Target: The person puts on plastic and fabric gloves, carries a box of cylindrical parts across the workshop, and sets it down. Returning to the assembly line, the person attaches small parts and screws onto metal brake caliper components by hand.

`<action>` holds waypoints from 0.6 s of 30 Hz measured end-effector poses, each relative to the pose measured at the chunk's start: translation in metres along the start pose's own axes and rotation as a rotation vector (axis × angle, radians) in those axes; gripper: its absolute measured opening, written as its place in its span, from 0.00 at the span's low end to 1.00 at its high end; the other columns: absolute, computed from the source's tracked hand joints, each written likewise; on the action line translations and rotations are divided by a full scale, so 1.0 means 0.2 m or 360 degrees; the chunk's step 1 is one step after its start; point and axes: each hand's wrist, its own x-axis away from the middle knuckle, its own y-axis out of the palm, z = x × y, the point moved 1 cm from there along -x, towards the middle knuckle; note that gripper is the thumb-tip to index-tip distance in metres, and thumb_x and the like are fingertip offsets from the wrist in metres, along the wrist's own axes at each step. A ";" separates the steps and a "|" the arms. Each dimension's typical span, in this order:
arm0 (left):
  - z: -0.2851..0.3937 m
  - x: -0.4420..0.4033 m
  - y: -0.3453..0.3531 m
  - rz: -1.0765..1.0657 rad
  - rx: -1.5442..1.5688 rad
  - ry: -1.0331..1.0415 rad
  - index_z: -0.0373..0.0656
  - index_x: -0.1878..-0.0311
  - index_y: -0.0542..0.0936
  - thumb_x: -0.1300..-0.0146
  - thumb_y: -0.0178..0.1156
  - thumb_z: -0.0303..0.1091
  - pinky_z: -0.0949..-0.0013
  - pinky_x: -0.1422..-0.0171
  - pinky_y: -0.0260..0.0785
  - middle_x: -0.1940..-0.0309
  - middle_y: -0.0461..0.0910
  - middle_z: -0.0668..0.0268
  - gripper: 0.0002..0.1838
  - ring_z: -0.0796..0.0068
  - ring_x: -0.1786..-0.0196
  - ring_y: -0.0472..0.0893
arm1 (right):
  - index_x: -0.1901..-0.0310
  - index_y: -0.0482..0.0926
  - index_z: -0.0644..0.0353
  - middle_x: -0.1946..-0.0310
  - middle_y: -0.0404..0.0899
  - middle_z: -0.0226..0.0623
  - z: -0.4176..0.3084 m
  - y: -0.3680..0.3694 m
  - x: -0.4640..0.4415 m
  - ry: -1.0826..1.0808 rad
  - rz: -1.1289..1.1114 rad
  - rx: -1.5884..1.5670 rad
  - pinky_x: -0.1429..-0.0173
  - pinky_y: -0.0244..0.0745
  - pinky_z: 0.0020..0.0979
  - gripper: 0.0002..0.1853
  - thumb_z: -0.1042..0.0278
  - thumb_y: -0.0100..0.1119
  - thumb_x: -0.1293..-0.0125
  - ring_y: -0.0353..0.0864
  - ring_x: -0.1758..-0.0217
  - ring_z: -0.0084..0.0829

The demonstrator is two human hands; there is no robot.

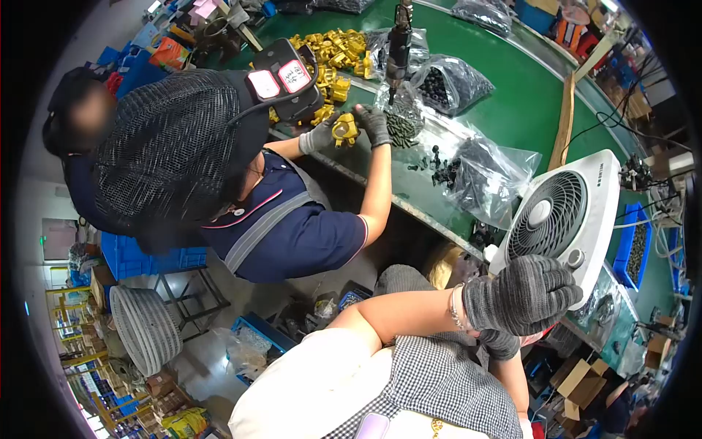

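"At the edge of the green table (504, 80), what's closest to the wearer's left hand (525, 294)?"

"A white fan (559, 212), overlapped by it in view; contact is unclear."

"Is that hand gripping?"

"Can't tell; its fingers (561, 293) lie together. The right hand (502, 344), mostly hidden, is likewise unclear. Beside the fan lies a clear bag (493, 183)."

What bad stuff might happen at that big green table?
The left hand, in a striped grey knitted glove, looks close to the white plastic fan and might bump it.

The tiny loose black parts might get swept off the flat green table.

A co-worker's grey-gloved hand looks near the dark upright metal spindle, so it might get hurt if that moves.
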 end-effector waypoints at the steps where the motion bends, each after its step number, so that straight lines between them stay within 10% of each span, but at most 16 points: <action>1: 0.00 0.00 0.00 -0.0016 -0.0004 0.0007 0.39 0.70 0.77 0.58 0.59 0.27 0.62 0.73 0.69 0.76 0.75 0.62 0.09 0.63 0.74 0.76 | 0.33 0.58 0.54 0.33 0.58 0.36 0.00 0.00 0.00 0.0000 0.0017 -0.0013 0.25 0.40 0.37 0.45 0.47 0.67 0.50 0.53 0.29 0.36; 14: -0.09 0.05 -0.03 -0.0024 -0.0072 -0.0055 0.39 0.70 0.77 0.58 0.58 0.31 0.62 0.70 0.69 0.75 0.76 0.61 0.10 0.62 0.72 0.78 | 0.40 0.65 0.63 0.42 0.68 0.40 -0.19 0.14 -0.14 0.0022 0.0060 -0.0208 0.32 0.56 0.34 0.37 0.48 0.64 0.46 0.64 0.36 0.35; 18: -0.10 0.04 -0.06 -0.0076 -0.0106 -0.0089 0.38 0.67 0.77 0.57 0.58 0.33 0.60 0.70 0.69 0.73 0.77 0.58 0.12 0.61 0.72 0.78 | 0.42 0.65 0.65 0.44 0.69 0.41 -0.15 0.15 -0.18 -0.0035 0.0110 0.0574 0.34 0.59 0.33 0.39 0.42 0.63 0.46 0.67 0.39 0.35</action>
